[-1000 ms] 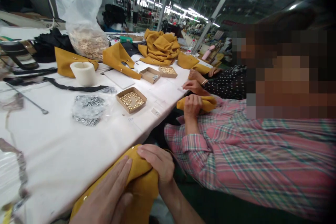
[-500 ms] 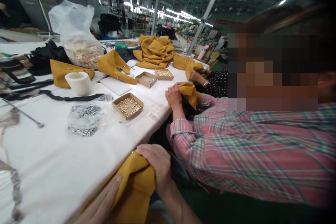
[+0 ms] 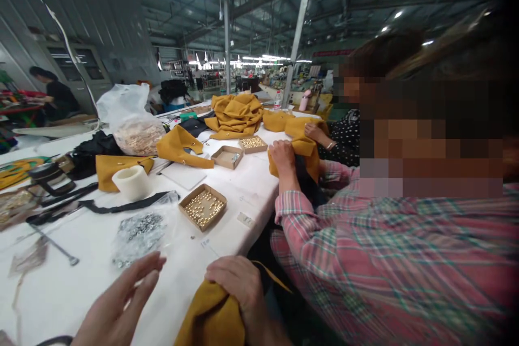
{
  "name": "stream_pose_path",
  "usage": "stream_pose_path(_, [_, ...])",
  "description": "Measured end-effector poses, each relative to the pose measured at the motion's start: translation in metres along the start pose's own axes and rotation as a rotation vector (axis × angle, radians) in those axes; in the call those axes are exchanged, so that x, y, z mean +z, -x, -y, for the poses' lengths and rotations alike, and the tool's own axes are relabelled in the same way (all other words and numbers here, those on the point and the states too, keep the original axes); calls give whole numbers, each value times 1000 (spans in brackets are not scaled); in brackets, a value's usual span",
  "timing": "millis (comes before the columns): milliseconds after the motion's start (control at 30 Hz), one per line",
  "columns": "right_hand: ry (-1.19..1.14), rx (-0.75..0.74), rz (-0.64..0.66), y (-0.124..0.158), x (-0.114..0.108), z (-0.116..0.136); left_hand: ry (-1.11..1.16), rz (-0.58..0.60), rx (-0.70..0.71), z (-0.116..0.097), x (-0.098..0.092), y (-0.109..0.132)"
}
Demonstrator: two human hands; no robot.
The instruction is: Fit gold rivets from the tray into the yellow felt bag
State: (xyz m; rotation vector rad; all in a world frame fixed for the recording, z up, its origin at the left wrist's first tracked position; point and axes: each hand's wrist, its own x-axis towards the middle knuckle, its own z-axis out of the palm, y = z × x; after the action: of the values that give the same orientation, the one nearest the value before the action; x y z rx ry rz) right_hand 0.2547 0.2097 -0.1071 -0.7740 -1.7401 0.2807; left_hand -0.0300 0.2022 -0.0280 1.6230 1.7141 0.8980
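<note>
In the head view my right hand (image 3: 245,286) is closed over the top edge of a mustard-yellow fabric piece (image 3: 214,316) at the table's front edge. Part of the cloth runs out of view at the bottom. My left hand (image 3: 121,303) is apart from the fabric, raised above the white tabletop with its fingers stretched out and nothing visible in them. Just beyond its fingertips lies a clear plastic bag of small silver metal rings (image 3: 141,232). A cardboard tray (image 3: 204,221) of small gold-coloured metal pieces stands farther right.
A co-worker in a plaid shirt (image 3: 324,238) sits close on my right, holding mustard fabric. Beyond, another person's hand (image 3: 316,132) also touches mustard cloth. A tape roll (image 3: 132,183), a thin metal rod (image 3: 57,246) and a fabric heap (image 3: 237,113) are on the table.
My left hand has let go of the mustard fabric and moved up and left over the table. My right hand still grips the cloth. The view has tilted upward.
</note>
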Motion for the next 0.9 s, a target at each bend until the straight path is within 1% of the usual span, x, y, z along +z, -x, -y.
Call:
stream_pose_path(33, [3, 0, -7, 1, 0, -2, 23, -40, -5, -2, -1, -28])
stream_pose_path(100, [21, -34, 10, -6, -6, -13, -25, -224, 30, -10, 0, -80])
stream_pose_path(133, [35, -57, 28, -15, -15, -23, -71, -310, 74, -16, 3, -103])
stream_pose_path(167, [50, -80, 45, -27, -27, -37, -113, -368, 117, -22, 6, -121])
stream_pose_path(200, [64, -94, 56, -43, -42, -54, -156, -363, 160, -28, 10, -136])
stream_pose_path(233, [77, -92, 54, -61, -60, -73, -206, -288, 202, -34, 15, -147])
stream_pose_path(267, [89, -77, 38, -80, -79, -95, -269, -162, 234, -38, 19, -155])
stream_pose_path(333, [113, -27, -11, -112, -116, -141, -422, 134, 270, -43, 23, -164])
stream_pose_path(367, [130, -3, -3, -123, -132, -163, -490, 240, 268, -44, 21, -166])
stream_pose_path(400, [140, 21, -19, -129, -145, -182, -526, 304, 254, -44, 18, -169])
stream_pose_path(467, [164, 60, -40, -129, -163, -210, -502, 352, 205, -43, 4, -173])
stream_pose_path(500, [191, 81, -51, -125, -167, -217, -476, 375, 180, -41, -5, -177])
stream_pose_path(567, [293, 125, -51, -114, -170, -223, -472, 434, 159, -35, -24, -187])
stream_pose_path(633, [407, 165, -35, -105, -170, -223, -560, 471, 165, -30, -39, -199])
stream_pose_path(667, [438, 183, -29, -102, -169, -222, -613, 475, 180, -29, -43, -205])
stream_pose_path(733, [421, 199, -32, -101, -169, -223, -682, 441, 222, -27, -42, -215])
stream_pose_path(800, [356, 193, -59, -103, -169, -223, -649, 360, 258, -29, -28, -219])
stream_pose_path(867, [334, 185, -74, -105, -168, -222, -535, 297, 253, -33, -5, -216])
stream_pose_path(900, [344, 186, -73, -106, -167, -220, -489, 299, 241, -36, 8, -212])
